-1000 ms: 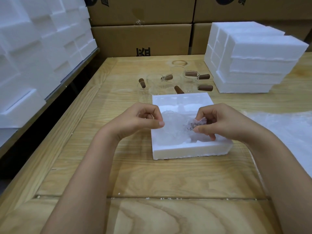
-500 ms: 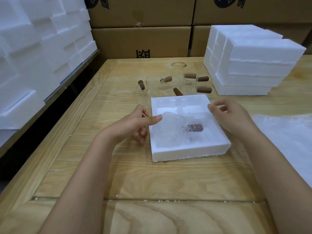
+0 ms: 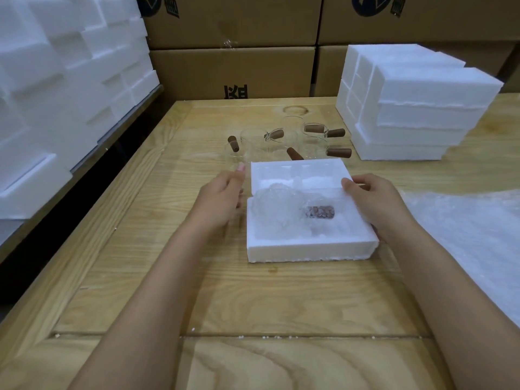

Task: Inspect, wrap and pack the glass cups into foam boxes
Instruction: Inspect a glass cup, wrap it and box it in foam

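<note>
**While a wrapped cup lies in its foam box, two bare hands flank the box**

Seen from a head-worn camera looking down at a workbench, the far left shows white foam pieces (image 3: 56, 80) piled high on a ledge beside the wooden table (image 3: 253, 299). Brown cardboard cartons (image 3: 233, 71) are stacked along the back.

The person's left hand (image 3: 222, 198) comes next. It is just beside the left wall of the foam box, fingers loosely extended and grasping nothing (it is slightly blurred, so contact with the wall cannot be judged).

Beyond the hand, towards the back of the table, stands a cluster of unwrapped glass cups (image 3: 289, 142). They are clear, and each has a short brown wooden handle pointing in a different direction.

The open foam box (image 3: 309, 250) sits flat at the middle of the table. The bubble-wrapped cup (image 3: 277, 212) lies in its recess, the round body at the left. Its brown handle shows through the wrap and points right.

The right hand (image 3: 374, 201) lies over the right wall of the box, thumb on the rim and fingers bent. Whether it actually clasps the wall cannot be told.

Farther right and back is a neat stack of closed foam boxes (image 3: 416, 108). A sheet of bubble wrap (image 3: 464, 235) is spread over the table's right edge.
</note>
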The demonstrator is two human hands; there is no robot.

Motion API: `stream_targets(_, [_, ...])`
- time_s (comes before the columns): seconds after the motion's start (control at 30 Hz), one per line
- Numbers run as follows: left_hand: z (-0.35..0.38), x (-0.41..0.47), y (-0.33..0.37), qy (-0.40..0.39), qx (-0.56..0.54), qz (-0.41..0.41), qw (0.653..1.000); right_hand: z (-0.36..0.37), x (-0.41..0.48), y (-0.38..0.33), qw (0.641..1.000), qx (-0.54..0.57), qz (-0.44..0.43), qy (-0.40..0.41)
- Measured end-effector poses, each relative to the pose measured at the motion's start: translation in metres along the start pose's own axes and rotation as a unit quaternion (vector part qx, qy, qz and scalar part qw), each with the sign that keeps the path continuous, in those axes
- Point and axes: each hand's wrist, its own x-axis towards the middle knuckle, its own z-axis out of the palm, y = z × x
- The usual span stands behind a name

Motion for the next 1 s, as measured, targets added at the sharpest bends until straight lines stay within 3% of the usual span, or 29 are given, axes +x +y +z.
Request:
stream_targets(0.1, [0.005, -0.005, 0.0, -0.01, -0.011, 0.035, 0.999, -0.001, 0.0, 0.0, 1.0, 0.024, -0.011, -0.011])
stream_targets(0.4, [0.001, -0.006, 0.003, 0.102, -0.001, 0.131, 0.986, -0.008, -0.004, -0.005, 0.992, 0.105, -0.067, -0.009])
stream_targets(0.6, [0.002, -0.008, 0.007, 0.101, -0.054, 0.165, 0.98, -0.012, -0.005, -0.008, 0.986, 0.148, -0.074, -0.01])
stream_targets(0.83, [-0.008, -0.012, 0.015, 0.012, -0.234, 0.168, 0.958, -0.022, -0.008, -0.019, 0.952, 0.294, -0.068, -0.05])
stream_targets(1.0, [-0.013, -0.019, 0.018, -0.033, -0.197, 0.241, 0.95, -0.027, -0.014, -0.026, 0.941, 0.318, -0.077, -0.08])
